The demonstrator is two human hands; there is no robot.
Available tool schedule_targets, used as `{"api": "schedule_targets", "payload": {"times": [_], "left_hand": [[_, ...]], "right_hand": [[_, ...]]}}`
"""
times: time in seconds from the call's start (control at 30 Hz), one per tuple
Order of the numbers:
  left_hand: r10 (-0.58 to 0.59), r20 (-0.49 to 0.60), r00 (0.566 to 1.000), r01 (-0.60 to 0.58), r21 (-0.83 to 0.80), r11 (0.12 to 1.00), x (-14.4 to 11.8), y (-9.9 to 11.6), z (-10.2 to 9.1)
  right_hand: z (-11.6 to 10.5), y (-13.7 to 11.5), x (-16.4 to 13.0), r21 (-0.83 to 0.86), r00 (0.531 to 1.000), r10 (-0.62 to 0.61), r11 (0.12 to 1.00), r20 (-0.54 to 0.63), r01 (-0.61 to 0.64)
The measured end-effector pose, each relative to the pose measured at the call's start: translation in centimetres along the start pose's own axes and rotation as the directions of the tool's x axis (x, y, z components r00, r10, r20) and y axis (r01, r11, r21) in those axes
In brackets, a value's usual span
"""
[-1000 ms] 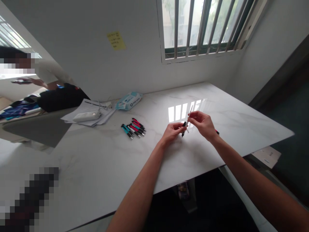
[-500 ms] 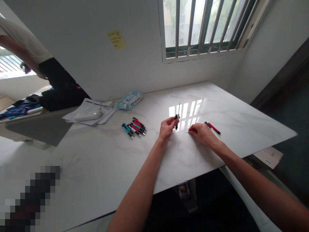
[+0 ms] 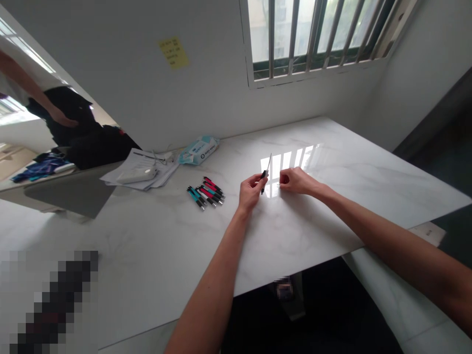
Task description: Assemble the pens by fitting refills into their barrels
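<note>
Left hand [image 3: 250, 189] grip clamped on pen part [image 3: 264, 172]; right hand [image 3: 295, 180] grip pinched together beside it

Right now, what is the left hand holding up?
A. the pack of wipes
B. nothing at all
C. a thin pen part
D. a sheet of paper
C: the left hand pinches a thin pen part with a black grip, tilted up above the white table, while the pack of wipes lies far off.

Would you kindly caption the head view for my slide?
Left hand holds a pen part upright; right hand rests on the marble table.
</note>
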State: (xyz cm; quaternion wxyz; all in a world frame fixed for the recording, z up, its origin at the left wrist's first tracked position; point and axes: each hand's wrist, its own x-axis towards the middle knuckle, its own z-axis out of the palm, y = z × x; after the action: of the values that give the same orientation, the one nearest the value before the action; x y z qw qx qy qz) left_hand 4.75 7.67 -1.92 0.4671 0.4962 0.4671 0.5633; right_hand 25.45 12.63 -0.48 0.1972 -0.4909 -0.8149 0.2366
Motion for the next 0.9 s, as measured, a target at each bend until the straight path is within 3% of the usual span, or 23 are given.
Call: {"api": "schedule_targets", "payload": {"times": [0.17,0.37,0.5,0.67,0.8,0.9], "left_hand": [[-0.051,0.031,0.998,0.050,0.030,0.998,0.0,0.1,-0.5],[-0.070,0.028,0.997,0.068,0.069,0.995,-0.1,0.0,-0.9],[-0.039,0.014,0.999,0.037,0.135,0.990,0.2,-0.2,-1.5],[0.013,0.012,1.000,-0.016,0.271,0.962,0.6,-0.2,-2.8],[0.026,0.040,0.999,-0.037,0.318,0.947,0.6,-0.2,-3.5],[0.033,0.081,0.996,-0.061,0.379,0.924,0.5,-0.3,-3.4]], "right_hand": [[1.1,0.2,2.3,0.096,0.999,-0.053,0.994,-0.012,0.054],[1.5,1.4,2.2,0.340,0.999,0.008,0.941,-0.042,0.007],[1.1,2.6,1.9,0.548,0.999,0.045,0.835,0.016,-0.046],[0.5,3.5,2.8,0.773,0.985,0.145,0.634,-0.092,-0.021],[0.3,3.6,3.3,0.868,0.963,0.221,0.497,-0.152,0.022],[0.2,3.2,3.2,0.881,0.973,0.167,0.468,-0.158,0.062]]}}
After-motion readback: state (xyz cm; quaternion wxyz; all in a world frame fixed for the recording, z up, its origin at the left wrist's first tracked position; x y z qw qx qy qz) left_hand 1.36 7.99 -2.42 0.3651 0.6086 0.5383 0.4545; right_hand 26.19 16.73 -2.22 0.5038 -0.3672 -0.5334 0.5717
